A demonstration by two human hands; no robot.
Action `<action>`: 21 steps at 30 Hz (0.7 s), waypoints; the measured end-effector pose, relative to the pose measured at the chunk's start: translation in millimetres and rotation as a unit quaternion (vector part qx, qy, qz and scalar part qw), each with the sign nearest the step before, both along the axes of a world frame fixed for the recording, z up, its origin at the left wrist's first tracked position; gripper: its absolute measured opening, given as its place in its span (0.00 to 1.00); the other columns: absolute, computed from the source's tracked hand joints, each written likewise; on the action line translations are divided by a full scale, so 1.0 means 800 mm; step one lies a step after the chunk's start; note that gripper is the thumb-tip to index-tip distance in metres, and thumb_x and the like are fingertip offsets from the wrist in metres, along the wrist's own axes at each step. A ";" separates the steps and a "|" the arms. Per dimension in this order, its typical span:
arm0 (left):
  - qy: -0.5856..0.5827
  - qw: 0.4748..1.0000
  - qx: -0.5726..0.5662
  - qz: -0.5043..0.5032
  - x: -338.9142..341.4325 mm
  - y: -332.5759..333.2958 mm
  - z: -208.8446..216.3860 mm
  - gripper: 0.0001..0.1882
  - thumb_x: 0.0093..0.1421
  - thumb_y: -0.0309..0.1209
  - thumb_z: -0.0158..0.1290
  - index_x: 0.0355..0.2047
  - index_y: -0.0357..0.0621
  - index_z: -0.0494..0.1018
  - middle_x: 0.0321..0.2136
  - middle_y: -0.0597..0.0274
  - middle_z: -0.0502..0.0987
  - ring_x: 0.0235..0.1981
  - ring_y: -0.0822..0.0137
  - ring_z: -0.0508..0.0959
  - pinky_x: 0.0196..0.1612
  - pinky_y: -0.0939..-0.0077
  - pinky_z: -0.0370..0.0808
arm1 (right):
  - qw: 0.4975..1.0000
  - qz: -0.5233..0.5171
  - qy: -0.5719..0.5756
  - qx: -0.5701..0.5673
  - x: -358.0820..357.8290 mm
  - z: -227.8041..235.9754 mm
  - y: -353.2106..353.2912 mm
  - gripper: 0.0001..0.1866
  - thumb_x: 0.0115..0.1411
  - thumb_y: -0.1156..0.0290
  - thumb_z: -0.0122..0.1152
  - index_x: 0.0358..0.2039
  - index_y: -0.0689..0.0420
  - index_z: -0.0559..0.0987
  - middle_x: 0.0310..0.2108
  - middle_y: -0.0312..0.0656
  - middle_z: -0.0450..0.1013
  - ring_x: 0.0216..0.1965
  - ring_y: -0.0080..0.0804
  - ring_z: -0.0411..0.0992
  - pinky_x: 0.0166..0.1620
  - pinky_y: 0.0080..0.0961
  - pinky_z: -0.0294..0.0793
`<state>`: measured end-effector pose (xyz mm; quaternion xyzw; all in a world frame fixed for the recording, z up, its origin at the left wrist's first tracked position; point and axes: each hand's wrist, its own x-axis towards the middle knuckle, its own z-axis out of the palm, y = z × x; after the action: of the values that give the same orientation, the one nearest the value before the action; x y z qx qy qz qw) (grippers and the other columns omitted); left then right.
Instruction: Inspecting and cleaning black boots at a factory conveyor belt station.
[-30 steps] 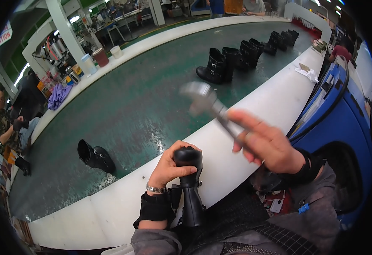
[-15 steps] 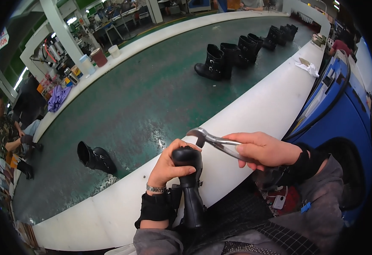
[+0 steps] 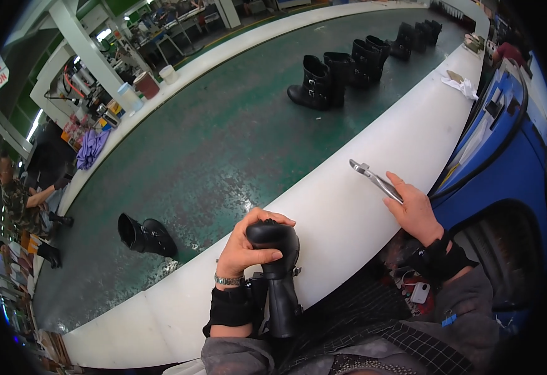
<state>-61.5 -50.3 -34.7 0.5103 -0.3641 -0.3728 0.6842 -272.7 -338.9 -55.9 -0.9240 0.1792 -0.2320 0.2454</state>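
Note:
My left hand (image 3: 243, 250) grips the toe of a black boot (image 3: 280, 281), its fingers and thumb wrapped around the rounded front. The boot's shaft points down toward my lap, with a metal buckle showing on its side. Off to the right, over the white ledge, my right hand (image 3: 414, 212) has a pair of silver pincers (image 3: 380, 181) between thumb and fingers. Their curved jaws point away to the upper left, apart from the boot. The handle ends are hidden by the hand.
A white ledge (image 3: 348, 187) borders the green conveyor surface (image 3: 211, 156). One buckled boot (image 3: 145, 235) lies at left; several boots (image 3: 314, 84) stand farther off. A blue machine (image 3: 492, 162) is at right. A person (image 3: 26, 200) sits at far left.
My right hand has drawn the pincers away from the boot toward the right, low over the ledge. My left hand still holds the boot in nearly the same place.

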 end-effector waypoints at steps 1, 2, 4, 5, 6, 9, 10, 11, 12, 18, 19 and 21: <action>-0.006 1.000 -0.008 -0.001 0.001 0.000 -0.002 0.28 0.35 0.20 0.64 0.39 0.43 0.66 0.43 0.45 0.76 0.48 0.56 0.75 0.52 0.60 0.71 | 0.999 -0.023 0.013 -0.035 -0.003 -0.006 -0.006 0.27 0.54 0.67 0.60 0.56 0.56 0.70 0.29 0.49 0.72 0.30 0.46 0.71 0.37 0.35 0.72; -0.011 1.000 -0.017 -0.003 0.003 0.000 -0.004 0.29 0.35 0.21 0.65 0.40 0.42 0.67 0.42 0.45 0.76 0.48 0.55 0.75 0.52 0.60 0.71 | 0.996 -0.047 0.026 -0.070 -0.006 -0.012 -0.012 0.28 0.52 0.68 0.62 0.55 0.57 0.71 0.31 0.49 0.72 0.33 0.46 0.71 0.39 0.36 0.72; -0.018 1.000 -0.014 -0.007 0.007 0.001 -0.005 0.29 0.37 0.23 0.65 0.41 0.41 0.67 0.43 0.46 0.76 0.48 0.57 0.75 0.52 0.62 0.71 | 0.995 -0.041 0.025 -0.084 -0.010 -0.022 -0.022 0.29 0.49 0.71 0.63 0.53 0.59 0.72 0.36 0.48 0.71 0.39 0.45 0.69 0.43 0.36 0.70; -0.026 0.999 -0.016 -0.012 0.009 0.000 -0.006 0.29 0.39 0.24 0.66 0.43 0.40 0.67 0.44 0.47 0.76 0.48 0.58 0.75 0.52 0.64 0.71 | 0.995 -0.033 0.023 -0.089 -0.011 -0.023 -0.025 0.28 0.48 0.72 0.63 0.52 0.60 0.72 0.39 0.48 0.70 0.42 0.46 0.68 0.45 0.36 0.69; -0.022 1.000 -0.010 -0.008 0.012 0.001 -0.012 0.29 0.39 0.24 0.66 0.43 0.40 0.67 0.44 0.47 0.76 0.48 0.58 0.75 0.52 0.64 0.71 | 0.995 -0.021 0.021 -0.091 -0.010 -0.025 -0.025 0.28 0.47 0.73 0.63 0.51 0.62 0.72 0.42 0.49 0.69 0.45 0.47 0.66 0.47 0.37 0.68; 0.039 0.988 -0.020 0.150 0.021 -0.001 -0.020 0.27 0.45 0.36 0.66 0.42 0.34 0.69 0.40 0.48 0.78 0.41 0.59 0.79 0.46 0.67 0.76 | 0.994 0.007 -0.033 -0.106 0.003 -0.018 -0.014 0.28 0.45 0.75 0.63 0.50 0.65 0.72 0.45 0.50 0.67 0.48 0.48 0.65 0.51 0.37 0.65; 0.051 0.982 0.014 0.180 0.028 0.004 -0.026 0.30 0.46 0.40 0.63 0.43 0.29 0.70 0.39 0.46 0.77 0.39 0.58 0.79 0.46 0.66 0.77 | 0.994 0.010 -0.030 -0.103 0.006 -0.015 -0.005 0.28 0.45 0.75 0.63 0.50 0.65 0.72 0.45 0.50 0.67 0.48 0.48 0.65 0.51 0.37 0.65; 0.066 0.977 -0.007 0.204 0.032 0.008 -0.030 0.31 0.46 0.40 0.63 0.44 0.28 0.71 0.39 0.46 0.77 0.39 0.57 0.79 0.46 0.65 0.77 | 0.995 0.036 -0.033 -0.082 0.010 -0.010 0.008 0.28 0.45 0.75 0.63 0.50 0.65 0.71 0.46 0.51 0.67 0.49 0.49 0.64 0.53 0.37 0.64; 0.079 0.970 -0.029 0.228 0.039 0.013 -0.036 0.31 0.46 0.41 0.63 0.44 0.27 0.71 0.38 0.46 0.78 0.38 0.57 0.79 0.46 0.65 0.77 | 0.995 0.064 -0.037 -0.062 0.018 -0.006 0.020 0.29 0.44 0.75 0.63 0.50 0.65 0.71 0.47 0.52 0.66 0.49 0.49 0.64 0.54 0.37 0.64; 0.257 0.933 -0.193 0.161 0.043 0.032 -0.040 0.30 0.52 0.38 0.59 0.51 0.30 0.66 0.43 0.45 0.74 0.49 0.49 0.74 0.57 0.53 0.70 | 0.974 0.227 -0.014 -0.010 0.059 0.021 0.103 0.34 0.43 0.73 0.64 0.54 0.63 0.68 0.51 0.54 0.64 0.54 0.53 0.62 0.56 0.42 0.62; 0.266 0.912 -0.251 0.185 0.033 0.028 -0.030 0.30 0.50 0.37 0.60 0.50 0.31 0.66 0.44 0.44 0.74 0.47 0.47 0.75 0.53 0.51 0.73 | 0.973 0.229 -0.019 -0.020 0.065 0.036 0.119 0.34 0.43 0.73 0.64 0.54 0.63 0.68 0.51 0.54 0.64 0.54 0.53 0.62 0.56 0.42 0.62; 0.240 0.900 -0.319 0.176 0.033 0.030 -0.025 0.32 0.50 0.41 0.61 0.51 0.34 0.66 0.46 0.46 0.72 0.50 0.44 0.74 0.54 0.48 0.73 | 0.951 0.310 -0.024 -0.005 0.079 0.058 0.144 0.42 0.41 0.75 0.64 0.60 0.57 0.63 0.56 0.55 0.59 0.57 0.57 0.59 0.58 0.44 0.60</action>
<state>-35.2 -26.1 -54.3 0.2157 -0.1921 -0.2212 0.9315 -209.3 -223.5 -9.9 -0.9293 -0.1227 -0.1678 0.3051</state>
